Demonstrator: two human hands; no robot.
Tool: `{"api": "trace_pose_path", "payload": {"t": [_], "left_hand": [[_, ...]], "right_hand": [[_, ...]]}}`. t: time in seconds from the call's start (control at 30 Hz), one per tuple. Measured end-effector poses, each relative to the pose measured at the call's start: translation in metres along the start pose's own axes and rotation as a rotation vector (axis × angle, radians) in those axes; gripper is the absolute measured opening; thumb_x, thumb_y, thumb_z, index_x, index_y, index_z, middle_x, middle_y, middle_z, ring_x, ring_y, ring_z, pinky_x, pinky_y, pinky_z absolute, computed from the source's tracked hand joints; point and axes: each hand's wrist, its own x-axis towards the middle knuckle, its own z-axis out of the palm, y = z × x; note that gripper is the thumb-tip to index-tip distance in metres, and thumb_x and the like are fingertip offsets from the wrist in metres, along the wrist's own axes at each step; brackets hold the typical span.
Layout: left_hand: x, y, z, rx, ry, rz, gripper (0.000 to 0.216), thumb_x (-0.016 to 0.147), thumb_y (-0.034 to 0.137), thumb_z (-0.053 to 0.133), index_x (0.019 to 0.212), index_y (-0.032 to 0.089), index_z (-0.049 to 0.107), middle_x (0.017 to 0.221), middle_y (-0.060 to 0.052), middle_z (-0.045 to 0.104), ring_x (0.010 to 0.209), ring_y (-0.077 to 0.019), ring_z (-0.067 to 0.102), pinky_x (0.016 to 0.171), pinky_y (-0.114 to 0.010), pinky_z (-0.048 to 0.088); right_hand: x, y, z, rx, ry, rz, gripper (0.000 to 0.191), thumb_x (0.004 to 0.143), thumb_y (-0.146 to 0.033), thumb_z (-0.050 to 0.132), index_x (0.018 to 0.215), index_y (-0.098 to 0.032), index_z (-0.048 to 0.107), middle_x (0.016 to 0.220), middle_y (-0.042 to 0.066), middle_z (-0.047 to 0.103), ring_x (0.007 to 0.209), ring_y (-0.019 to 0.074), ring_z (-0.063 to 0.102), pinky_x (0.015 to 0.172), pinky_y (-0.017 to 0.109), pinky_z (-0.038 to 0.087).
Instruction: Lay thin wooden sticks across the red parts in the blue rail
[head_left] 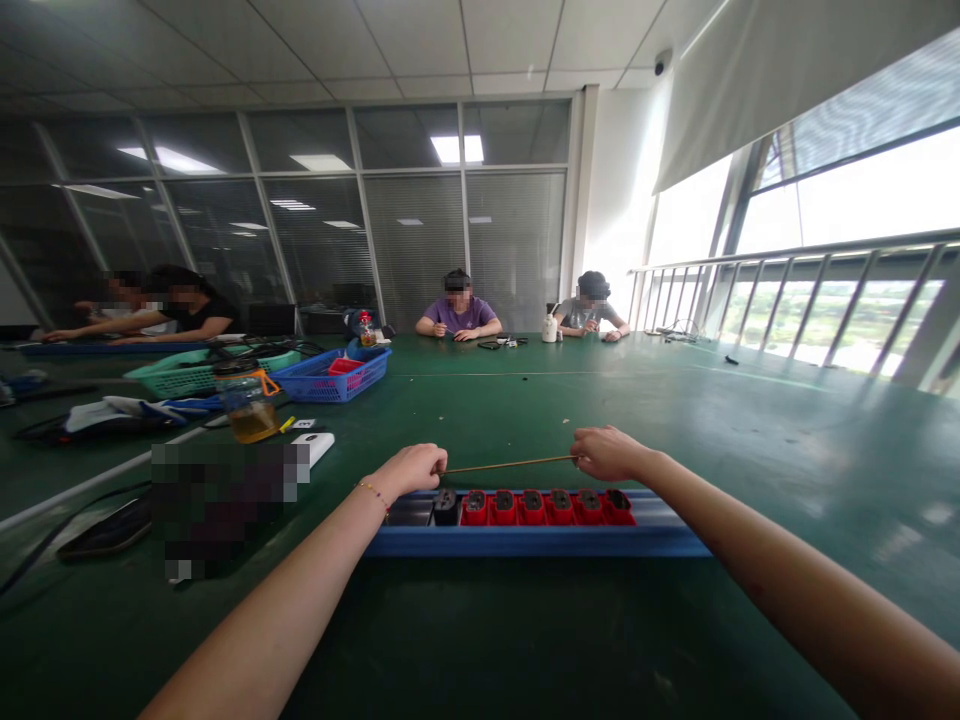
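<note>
A thin brown strand (510, 465) spans the gap between my hands, nearly straight; whether it is a cord, a band or a stick I cannot tell. My left hand (414, 468) is closed on its left end, wearing a beaded bracelet at the wrist. The right end is pinched in my right hand (602, 453). Below the strand, nearer to me, lies a long blue tray (525, 542). Several red blocks with dark tops (532, 507) stand in a row in it, with one black block (446, 507) at their left end.
Left of me are a dark pixelated item (232, 500), a jar of amber liquid (247, 405), a blue basket (337, 380) and a green basket (172, 375). Across the green table (480, 410) sit two people; others sit far left. A railing lines the window side.
</note>
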Motion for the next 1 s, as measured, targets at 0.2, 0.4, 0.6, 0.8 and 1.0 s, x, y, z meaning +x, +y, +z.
{"api": "trace_pose_path", "payload": {"t": [0.2, 0.4, 0.6, 0.8, 1.0], "left_hand": [[-0.008, 0.008, -0.028, -0.028, 0.192, 0.017, 0.011, 0.07, 0.019, 0.044, 0.075, 0.021, 0.053, 0.081, -0.001, 0.057, 0.071, -0.0152, 0.053, 0.062, -0.024, 0.036], [-0.03, 0.014, -0.071, -0.173, 0.086, -0.018, 0.018, 0.075, 0.024, 0.04, 0.091, 0.021, 0.047, 0.06, 0.004, 0.054, 0.054, -0.0127, 0.048, 0.052, -0.023, 0.03], [-0.053, 0.033, -0.094, -0.242, -0.031, 0.028, 0.022, 0.076, 0.029, 0.041, 0.095, 0.021, 0.049, 0.06, 0.004, 0.05, 0.054, -0.0115, 0.045, 0.052, -0.022, 0.029], [-0.057, 0.041, -0.098, -0.388, -0.237, 0.071, 0.031, 0.074, 0.044, 0.049, 0.095, 0.02, 0.05, 0.073, 0.002, 0.057, 0.063, -0.0121, 0.051, 0.054, -0.021, 0.035], [-0.054, 0.034, -0.092, -0.474, -0.409, 0.054, 0.031, 0.075, 0.042, 0.05, 0.098, 0.021, 0.049, 0.077, 0.0, 0.062, 0.064, -0.0131, 0.058, 0.056, -0.021, 0.041]], "right_hand": [[-0.025, 0.013, -0.01, 0.294, 0.162, 0.069, 0.032, 0.086, -0.025, 0.029, 0.096, -0.019, 0.059, 0.085, 0.005, 0.061, 0.074, 0.0178, 0.056, 0.067, 0.026, 0.039], [-0.048, 0.011, -0.016, 0.783, 0.061, -0.01, 0.03, 0.084, -0.036, 0.039, 0.098, -0.017, 0.057, 0.073, 0.0, 0.052, 0.063, 0.0134, 0.045, 0.059, 0.024, 0.037], [-0.067, 0.01, -0.033, 0.975, -0.221, -0.07, 0.043, 0.081, -0.054, 0.044, 0.1, -0.016, 0.053, 0.07, -0.001, 0.044, 0.062, 0.0108, 0.042, 0.056, 0.022, 0.039], [-0.067, 0.02, -0.038, 0.893, -0.337, -0.052, 0.044, 0.079, -0.06, 0.041, 0.082, -0.016, 0.05, 0.063, -0.002, 0.048, 0.056, 0.0114, 0.048, 0.054, 0.024, 0.041], [-0.057, 0.016, -0.049, 0.702, -0.434, -0.001, 0.051, 0.067, -0.063, 0.055, 0.089, -0.018, 0.05, 0.074, 0.002, 0.059, 0.06, 0.0162, 0.057, 0.051, 0.025, 0.042]]}}
